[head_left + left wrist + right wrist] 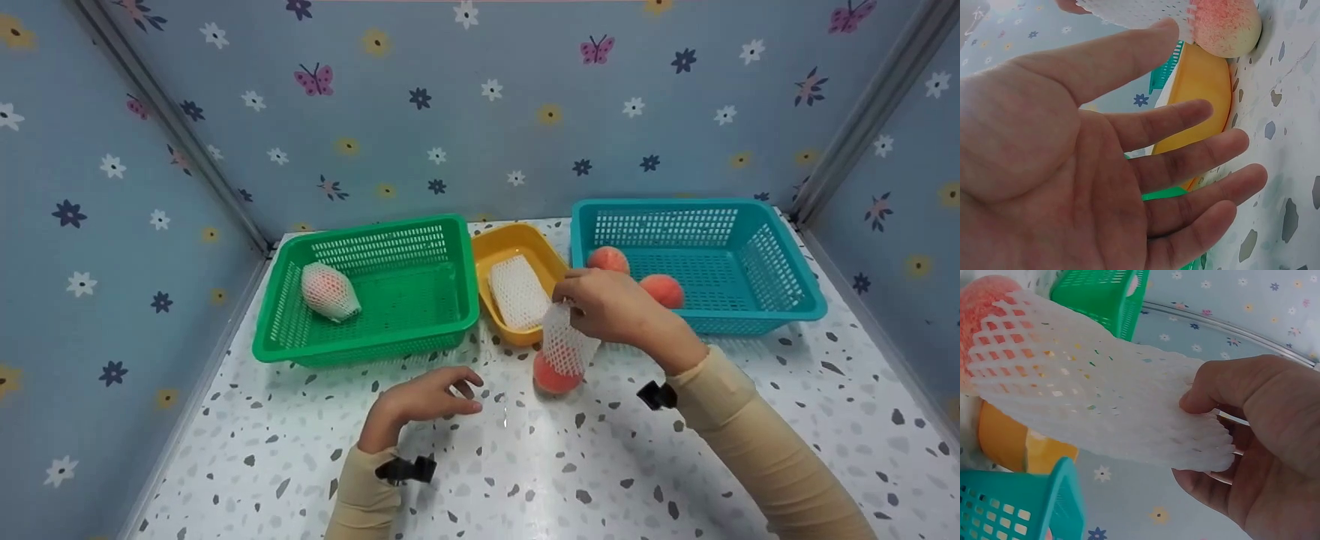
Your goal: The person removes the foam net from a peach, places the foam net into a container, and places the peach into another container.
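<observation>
My right hand (611, 307) pinches the top end of a white foam net sleeve (1112, 394) between thumb and fingers. The sleeve's lower end is drawn over the upper part of a peach (556, 373), whose bare underside is at the speckled table top. To the left, my left hand (431, 397) hovers over the table with nothing in it. Its fingers are spread and relaxed in the left wrist view, the thumb near the peach (1229, 28) and sleeve.
A green basket (367, 352) at left holds a peach in a net sleeve (328, 291). Flat foam sleeves (519, 292) lie in a yellow tray (491, 240) at the middle. Two bare peaches (661, 290) are in the blue basket (806, 304) at right. Patterned walls enclose the table.
</observation>
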The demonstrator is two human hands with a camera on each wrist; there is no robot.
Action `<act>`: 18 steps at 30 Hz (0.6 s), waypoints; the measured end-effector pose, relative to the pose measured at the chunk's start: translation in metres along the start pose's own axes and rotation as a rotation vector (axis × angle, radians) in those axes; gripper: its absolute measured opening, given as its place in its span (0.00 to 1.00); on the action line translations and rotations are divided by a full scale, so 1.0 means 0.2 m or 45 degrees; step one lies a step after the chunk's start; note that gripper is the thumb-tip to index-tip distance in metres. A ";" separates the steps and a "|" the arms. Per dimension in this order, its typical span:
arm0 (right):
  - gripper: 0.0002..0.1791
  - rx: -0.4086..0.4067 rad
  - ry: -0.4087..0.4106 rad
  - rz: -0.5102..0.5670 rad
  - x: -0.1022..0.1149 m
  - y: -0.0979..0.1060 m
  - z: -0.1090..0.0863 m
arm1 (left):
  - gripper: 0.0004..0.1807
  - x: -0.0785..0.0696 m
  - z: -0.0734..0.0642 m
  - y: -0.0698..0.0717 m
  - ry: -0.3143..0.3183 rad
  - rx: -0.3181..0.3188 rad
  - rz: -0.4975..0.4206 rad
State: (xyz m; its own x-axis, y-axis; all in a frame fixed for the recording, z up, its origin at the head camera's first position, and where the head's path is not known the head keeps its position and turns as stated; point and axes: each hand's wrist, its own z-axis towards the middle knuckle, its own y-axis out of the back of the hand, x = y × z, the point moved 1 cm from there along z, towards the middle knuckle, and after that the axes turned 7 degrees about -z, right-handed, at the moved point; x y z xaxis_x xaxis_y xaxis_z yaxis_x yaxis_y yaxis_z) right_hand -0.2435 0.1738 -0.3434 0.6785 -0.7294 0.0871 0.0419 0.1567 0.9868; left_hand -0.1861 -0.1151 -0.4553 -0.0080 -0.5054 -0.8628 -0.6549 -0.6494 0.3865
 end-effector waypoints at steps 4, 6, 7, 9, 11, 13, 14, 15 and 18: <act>0.14 -0.029 -0.002 0.029 -0.01 0.04 -0.03 | 0.26 0.00 0.00 0.00 0.013 -0.006 0.002; 0.14 -0.032 -0.009 0.034 -0.02 0.06 -0.04 | 0.25 0.01 0.00 0.00 0.009 -0.006 0.005; 0.14 -0.031 -0.013 0.033 -0.02 0.07 -0.05 | 0.25 0.01 0.00 0.00 0.009 -0.005 0.005; 0.15 -0.033 -0.024 0.025 -0.03 0.09 -0.07 | 0.25 0.01 0.00 -0.01 -0.002 -0.004 0.012; 0.14 -0.047 -0.026 0.014 -0.04 0.12 -0.08 | 0.25 0.01 0.01 -0.01 -0.009 -0.002 0.018; 0.14 -0.056 -0.031 0.013 -0.04 0.13 -0.09 | 0.25 0.01 0.01 -0.01 -0.007 -0.003 0.027; 0.13 -0.060 -0.035 0.017 -0.05 0.14 -0.10 | 0.25 0.01 0.01 -0.01 -0.005 -0.004 0.034; 0.13 -0.061 -0.040 0.025 -0.05 0.15 -0.10 | 0.25 0.01 0.02 -0.01 -0.002 -0.004 0.037; 0.12 -0.058 -0.054 0.054 -0.06 0.16 -0.11 | 0.25 0.00 0.02 -0.01 0.010 -0.001 0.046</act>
State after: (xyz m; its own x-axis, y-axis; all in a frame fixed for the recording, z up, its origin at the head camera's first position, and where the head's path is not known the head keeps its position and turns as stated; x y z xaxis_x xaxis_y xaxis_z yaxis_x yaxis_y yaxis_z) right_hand -0.2343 0.2027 -0.3156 0.6488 -0.7488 0.1355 0.0475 0.2176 0.9749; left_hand -0.1879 -0.1118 -0.4572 -0.0255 -0.5328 -0.8458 -0.6537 -0.6313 0.4174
